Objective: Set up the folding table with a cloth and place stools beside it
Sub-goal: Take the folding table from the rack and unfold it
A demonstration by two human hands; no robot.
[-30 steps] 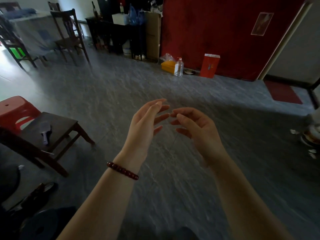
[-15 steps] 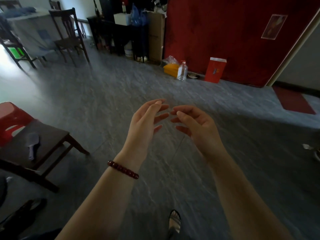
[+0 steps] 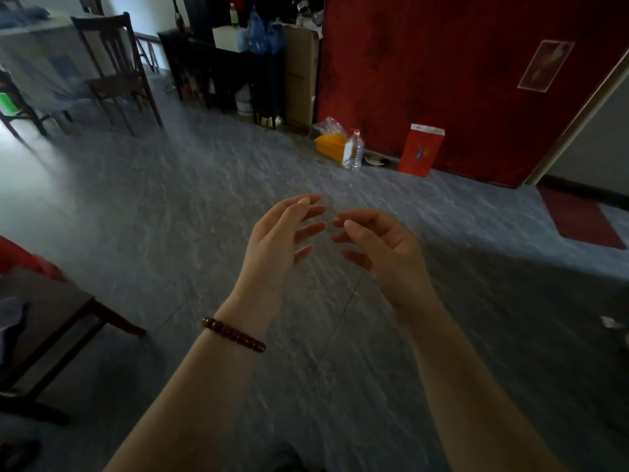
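One dark wooden seat (image 3: 58,301) at eight o'clock half hid a red stool (image 3: 20,257) at nine o'clock, nearer the left hand (image 3: 272,243); no folding table was in view. Left and right hand (image 3: 384,248) hung empty, fingers relaxed, fingertips almost meeting.

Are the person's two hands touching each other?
Apart. In the head view, grey floor shows between the fingertips of the left hand and the right hand.

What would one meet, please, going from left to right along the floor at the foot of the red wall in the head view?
cardboard box → yellow container → plastic bottle → red bag → red mat
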